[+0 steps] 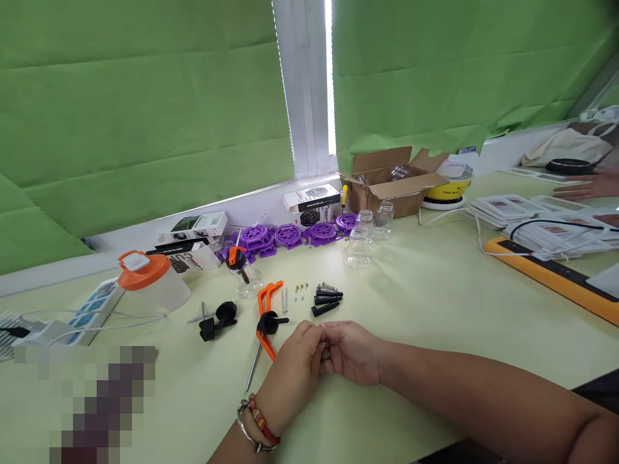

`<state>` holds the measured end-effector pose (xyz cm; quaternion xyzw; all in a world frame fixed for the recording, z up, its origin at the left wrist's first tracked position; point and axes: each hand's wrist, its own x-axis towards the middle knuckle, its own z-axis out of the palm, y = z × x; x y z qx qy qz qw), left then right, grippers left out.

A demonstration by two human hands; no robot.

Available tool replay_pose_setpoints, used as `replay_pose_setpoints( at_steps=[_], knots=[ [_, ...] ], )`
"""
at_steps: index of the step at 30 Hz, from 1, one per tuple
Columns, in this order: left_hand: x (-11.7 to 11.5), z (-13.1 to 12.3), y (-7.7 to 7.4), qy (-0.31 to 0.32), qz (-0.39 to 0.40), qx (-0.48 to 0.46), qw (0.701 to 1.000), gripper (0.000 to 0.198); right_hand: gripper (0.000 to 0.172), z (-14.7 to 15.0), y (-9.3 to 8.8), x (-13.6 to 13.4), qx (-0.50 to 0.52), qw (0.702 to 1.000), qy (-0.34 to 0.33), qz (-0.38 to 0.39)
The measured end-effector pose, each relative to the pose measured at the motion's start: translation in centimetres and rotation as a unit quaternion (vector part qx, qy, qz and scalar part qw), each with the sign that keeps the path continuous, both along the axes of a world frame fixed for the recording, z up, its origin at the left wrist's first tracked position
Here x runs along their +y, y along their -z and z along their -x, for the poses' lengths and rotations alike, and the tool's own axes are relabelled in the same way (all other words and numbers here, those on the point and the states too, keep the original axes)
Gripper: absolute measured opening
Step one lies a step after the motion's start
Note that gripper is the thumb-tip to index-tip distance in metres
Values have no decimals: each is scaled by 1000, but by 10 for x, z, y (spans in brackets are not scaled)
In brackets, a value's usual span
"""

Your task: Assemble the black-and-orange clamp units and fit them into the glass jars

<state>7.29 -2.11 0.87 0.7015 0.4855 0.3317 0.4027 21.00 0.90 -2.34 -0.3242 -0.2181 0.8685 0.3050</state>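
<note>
My left hand [300, 361] and my right hand [355, 354] meet over the table, fingertips pressed together. Both are closed around something too small or hidden to make out. Just left of them lie orange plastic parts [265, 298] with a black knob [269, 322] and a metal rod [253, 367]. Beyond my fingers are several black pieces [325, 309], small springs [327, 287], two metal pins [285, 300] and tiny brass-coloured parts [302, 287]. More black parts [207, 328] rest further left.
Purple discs [288, 236], clear jars [358, 248] and an open cardboard box [396, 187] line the back. An orange-lidded bottle [157, 287] and power strip [97, 309] stand left. At right are a yellow-orange bar [556, 277], stacked white cards [541, 222] and another person's hand [587, 185].
</note>
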Motion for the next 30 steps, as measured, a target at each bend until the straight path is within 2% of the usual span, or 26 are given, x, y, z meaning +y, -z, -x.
replay_pose_setpoints(
  at_steps=[3,5,10,14,18,21,26,28,30],
  knots=[
    [2,2,-1,7,-25,40,999,20,28,-1,1,0,12,1000,-10,4],
    [3,4,-1,-1,-26,34,999,21,27,-2,0,0,16,1000,-18,5],
    [6,9,5,-60,18,-80,995,28,24,-4,2,2,9,1000,-20,5],
    [5,12,8,-111,-7,-77,991,30,13,-8,3,5,-6,1000,-20,-9],
    [1,15,6,-174,-38,-88,980,29,23,-15,-3,10,-35,999,10,-36],
    [-2,16,5,-195,-36,-123,972,29,20,-23,-11,16,-47,996,30,-70],
    [-4,16,8,-181,-37,-96,978,28,8,-41,-18,45,-71,981,135,-122],
    [-4,15,9,-168,-42,-78,982,28,10,-49,-17,63,-104,970,166,-144],
    [-4,13,9,-152,-46,-59,986,28,17,-54,-14,83,-145,960,169,-171]
  ],
)
